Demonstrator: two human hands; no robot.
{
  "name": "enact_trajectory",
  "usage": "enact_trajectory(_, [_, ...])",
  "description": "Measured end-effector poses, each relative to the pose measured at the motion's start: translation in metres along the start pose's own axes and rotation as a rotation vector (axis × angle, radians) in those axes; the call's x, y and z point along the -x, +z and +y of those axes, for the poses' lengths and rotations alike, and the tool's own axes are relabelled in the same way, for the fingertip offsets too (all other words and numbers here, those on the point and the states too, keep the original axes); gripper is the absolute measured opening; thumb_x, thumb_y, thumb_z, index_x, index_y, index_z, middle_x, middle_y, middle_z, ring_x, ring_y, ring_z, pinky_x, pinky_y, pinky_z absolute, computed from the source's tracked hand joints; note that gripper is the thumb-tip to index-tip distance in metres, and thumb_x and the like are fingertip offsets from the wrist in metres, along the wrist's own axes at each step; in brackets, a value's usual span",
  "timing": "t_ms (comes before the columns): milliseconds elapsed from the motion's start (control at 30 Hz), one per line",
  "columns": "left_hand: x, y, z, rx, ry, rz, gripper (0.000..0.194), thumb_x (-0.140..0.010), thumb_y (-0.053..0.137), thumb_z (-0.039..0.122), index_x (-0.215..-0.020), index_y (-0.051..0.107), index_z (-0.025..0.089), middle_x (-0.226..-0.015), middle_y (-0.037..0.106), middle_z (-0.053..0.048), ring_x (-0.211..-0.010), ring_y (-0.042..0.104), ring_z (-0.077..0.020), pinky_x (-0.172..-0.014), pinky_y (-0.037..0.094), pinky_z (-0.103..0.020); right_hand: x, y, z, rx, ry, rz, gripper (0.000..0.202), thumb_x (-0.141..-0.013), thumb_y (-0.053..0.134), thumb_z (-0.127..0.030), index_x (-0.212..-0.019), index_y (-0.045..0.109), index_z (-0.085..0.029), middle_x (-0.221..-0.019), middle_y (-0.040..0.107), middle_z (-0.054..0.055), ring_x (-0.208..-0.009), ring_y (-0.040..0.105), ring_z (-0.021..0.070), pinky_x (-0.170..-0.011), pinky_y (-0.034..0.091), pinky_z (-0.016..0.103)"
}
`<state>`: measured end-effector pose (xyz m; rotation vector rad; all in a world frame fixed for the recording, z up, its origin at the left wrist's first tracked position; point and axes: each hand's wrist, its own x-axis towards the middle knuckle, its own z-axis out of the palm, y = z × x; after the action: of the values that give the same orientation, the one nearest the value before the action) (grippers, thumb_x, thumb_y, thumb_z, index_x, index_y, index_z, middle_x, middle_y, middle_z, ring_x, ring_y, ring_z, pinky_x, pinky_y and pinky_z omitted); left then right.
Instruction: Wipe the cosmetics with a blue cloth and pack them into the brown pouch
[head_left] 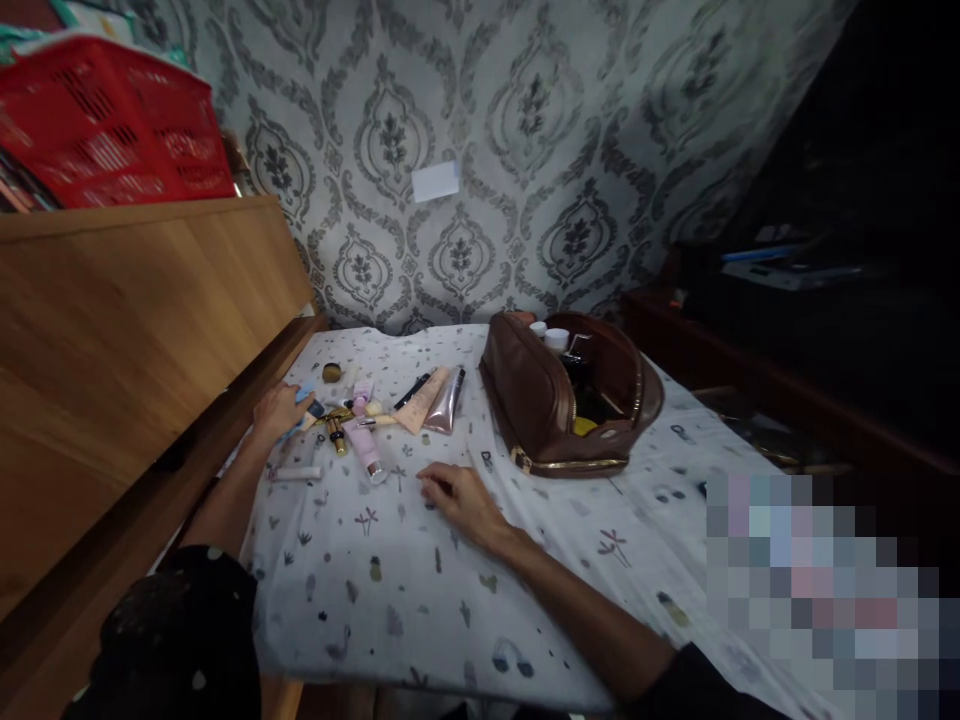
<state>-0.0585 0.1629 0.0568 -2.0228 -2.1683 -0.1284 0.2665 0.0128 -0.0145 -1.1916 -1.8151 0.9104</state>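
Note:
Several cosmetics lie in a loose group on a white patterned cloth (420,560). My left hand (277,412) is at the group's left edge, its fingers against a small blue item (304,394); whether it grips it is hard to tell. Near it are a gold-and-black tube (337,434), a pink tube (365,447) and a round brown-lidded jar (331,372). A peach tube (422,400) lies beside a silvery brown tube (447,402). My right hand (463,500) rests over the cloth with curled fingers, nothing visible in them. An unzipped brown bag (532,395) stands to the right, with white-lidded containers (556,340) inside.
On the left, a wooden cabinet (150,290) borders the cloth, with a red basket (112,125) on top. A patterned wall (480,130) closes off the back. Dark furniture stands at the right, and a pixelated patch covers the lower right.

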Motion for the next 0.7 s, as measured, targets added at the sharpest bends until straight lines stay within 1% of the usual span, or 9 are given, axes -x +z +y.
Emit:
enact_trajectory(67, [-0.002,0.002,-0.003,0.008,-0.004,-0.025,0.053,-0.092,0.035,0.056,-0.111,0.064,0.015,-0.122,0.064,-0.018,-0.113,0.062,-0.0340,-0.086,0.049,-0.038,0.003,0.001,0.003,0.009,0.001,0.000,0.022,-0.087,0.052,-0.020,-0.095,0.072,-0.018,-0.069,0.070,0.001,-0.066,0.066,0.0162,-0.063,0.048,0.025])
enact_trajectory(200, [0.001,0.007,-0.005,0.053,0.009,-0.081,0.056,-0.090,0.040,0.058,-0.121,0.056,0.014,-0.113,0.069,-0.015,-0.107,0.065,-0.0303,-0.084,0.049,-0.035,0.005,0.001,0.003,-0.008,-0.013,-0.001,0.022,-0.088,0.051,-0.020,-0.095,0.072,-0.018,-0.072,0.071,0.002,-0.068,0.068,0.0166,-0.063,0.049,0.025])
enact_trajectory(300, [0.011,0.011,-0.003,0.096,0.077,-0.120,0.055,-0.087,0.047,0.058,-0.122,0.053,0.016,-0.106,0.071,-0.010,-0.098,0.067,-0.0265,-0.080,0.049,-0.032,0.005,0.001,0.003,-0.013,-0.010,-0.004,0.023,-0.088,0.050,-0.021,-0.096,0.072,-0.018,-0.073,0.072,0.003,-0.068,0.068,0.0174,-0.064,0.049,0.026])
enact_trajectory(367, [0.021,0.013,-0.001,0.114,0.147,-0.126,0.051,-0.083,0.054,0.054,-0.121,0.054,0.018,-0.108,0.070,-0.008,-0.101,0.065,-0.0260,-0.083,0.049,-0.031,0.004,0.001,0.004,-0.002,-0.012,-0.003,0.023,-0.088,0.051,-0.021,-0.096,0.072,-0.018,-0.072,0.071,0.003,-0.068,0.068,0.0176,-0.064,0.049,0.026])
enact_trajectory(467, [0.038,0.016,0.001,0.118,0.214,-0.095,0.047,-0.078,0.062,0.040,-0.119,0.055,0.019,-0.117,0.065,-0.010,-0.113,0.059,-0.0286,-0.092,0.046,-0.034,0.003,0.001,0.005,0.021,-0.017,-0.001,0.021,-0.087,0.052,-0.020,-0.095,0.072,-0.018,-0.069,0.070,0.001,-0.066,0.066,0.0164,-0.061,0.047,0.025])
enact_trajectory(533, [0.048,0.017,0.002,0.121,0.225,-0.065,0.045,-0.077,0.063,0.035,-0.118,0.055,0.018,-0.118,0.062,-0.012,-0.115,0.057,-0.0301,-0.094,0.045,-0.037,0.003,0.001,0.005,0.029,-0.026,0.000,0.020,-0.087,0.053,-0.019,-0.093,0.072,-0.018,-0.067,0.069,0.001,-0.065,0.064,0.0155,-0.061,0.045,0.024])
enact_trajectory(600, [0.057,0.016,0.002,0.130,0.226,-0.038,0.043,-0.078,0.062,0.034,-0.118,0.054,0.018,-0.118,0.060,-0.013,-0.115,0.056,-0.0303,-0.094,0.046,-0.039,0.004,0.000,0.004,0.035,-0.038,0.002,0.020,-0.087,0.053,-0.019,-0.093,0.072,-0.018,-0.066,0.069,0.001,-0.064,0.063,0.0152,-0.061,0.045,0.024])
enact_trajectory(700, [0.074,0.016,0.005,0.154,0.225,0.006,0.045,-0.084,0.057,0.036,-0.124,0.050,0.018,-0.123,0.056,-0.014,-0.117,0.055,-0.0308,-0.093,0.047,-0.041,0.004,0.000,0.003,0.054,-0.042,0.001,0.020,-0.086,0.054,-0.017,-0.094,0.073,-0.017,-0.067,0.070,0.001,-0.064,0.063,0.0148,-0.062,0.045,0.024])
